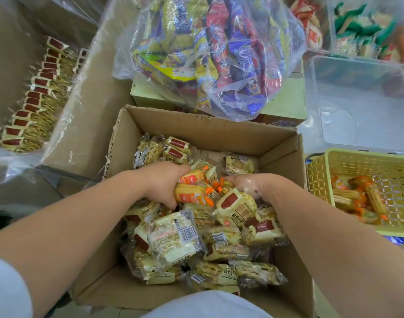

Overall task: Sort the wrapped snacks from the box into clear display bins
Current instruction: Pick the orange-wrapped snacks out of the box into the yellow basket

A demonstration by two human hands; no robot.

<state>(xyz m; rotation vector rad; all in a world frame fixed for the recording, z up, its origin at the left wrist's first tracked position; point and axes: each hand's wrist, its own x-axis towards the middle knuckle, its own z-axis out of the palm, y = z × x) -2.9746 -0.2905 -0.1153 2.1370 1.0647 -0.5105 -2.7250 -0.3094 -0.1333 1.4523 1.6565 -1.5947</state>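
Head view, looking down into an open cardboard box (pixel 208 127) that is roughly half full of cream-and-red packets (pixel 237 207) lying in a loose heap. Both forearms reach in from the near edge.

Left hand (pixel 164 182): fingers curled round a small bunch of orange-wrapped snacks (pixel 192 188), at least two, held at the middle of the heap. The thumb side faces the camera.

Right hand (pixel 257 188): sunk among the packets just beside the left, knuckles up. Its fingers point down into the pile next to an orange wrapper tip (whether they hold anything, cannot tell).

To the right of the box stands a yellow basket (pixel 357 160) with several more orange-wrapped pieces lying in it. Beyond the basket is a clear bin (pixel 316 95); its contents are blurred.

Behind the box, a plastic bag (pixel 208 53) stuffed with blue, red and yellow wrappers sits on a low carton.

At far left, a lined carton (pixel 90 115) holds cream-and-red packets standing in a neat row.
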